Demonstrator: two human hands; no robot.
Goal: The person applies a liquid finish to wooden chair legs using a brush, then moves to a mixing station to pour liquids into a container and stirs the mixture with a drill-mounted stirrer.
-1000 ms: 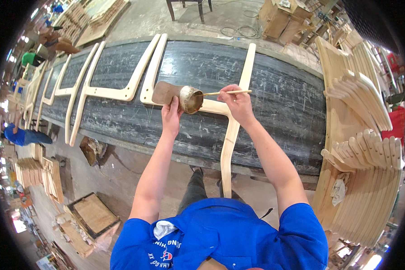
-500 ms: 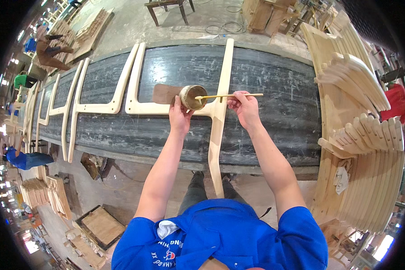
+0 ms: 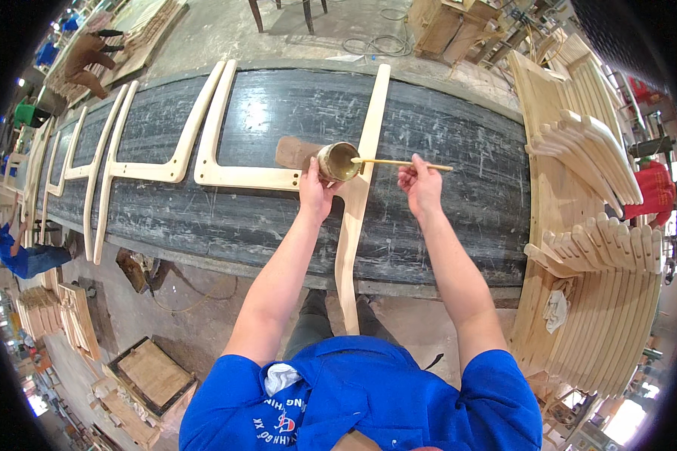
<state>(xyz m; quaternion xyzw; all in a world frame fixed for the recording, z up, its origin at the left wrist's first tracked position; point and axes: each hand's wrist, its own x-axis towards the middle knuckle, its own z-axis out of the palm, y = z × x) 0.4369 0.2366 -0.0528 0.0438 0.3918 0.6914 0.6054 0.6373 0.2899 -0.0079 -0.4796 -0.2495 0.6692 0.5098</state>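
My left hand is closed around a small round cup with a smeared rim, tipped so that its brownish inside shows. A flat brown piece juts out to the left of the cup; I cannot tell whether it is joined on. Pinched in my right hand is a thin, pale stick, its coated tip at the cup's right rim. Under the cup and stick lies a long, bent wooden chair leg, reaching past the table's near edge. A wooden frame piece with dark holes lies left of my left hand.
More wooden frames lie leftward along the dark, scratched table. At the right, curved wooden parts stand stacked beside a pale board. Several people work at the far left. A framed panel lies on the floor at lower left.
My left hand has carried the cup rightward, nearer the chair leg. The stick has moved right, its tip shifting from over the cup's opening to its right rim. The whole view has shifted slightly.
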